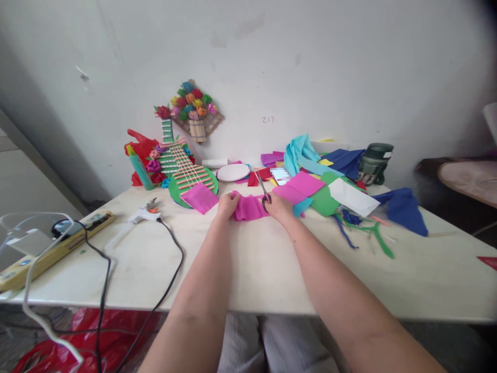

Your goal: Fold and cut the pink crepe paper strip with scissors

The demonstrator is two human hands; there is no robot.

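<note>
Between my hands a strip of pink crepe paper (pixel 250 208) lies stretched and slightly crumpled on the table. My left hand (pixel 228 205) pinches its left end. In my right hand (pixel 280 208) is a pair of scissors (pixel 261 185), the fingers closed round the dark handles and the blades pointing up and away. That hand is at the strip's right end; whether it also grips the paper I cannot tell. A pink square (pixel 200 198) rests left of my left hand, partly on a green guitar-shaped craft (pixel 182 173). More pink sheets (pixel 305 185) lie just beyond my right hand.
A glue gun (pixel 145 212) with a black cord and a power strip (pixel 58 251) occupy the left side. Blue cloth-like paper (pixel 406 210), a white sheet (pixel 354 197), green scraps and a dark bottle (pixel 375 163) crowd the right. A white oval plate (pixel 233 172) stands near the wall.
</note>
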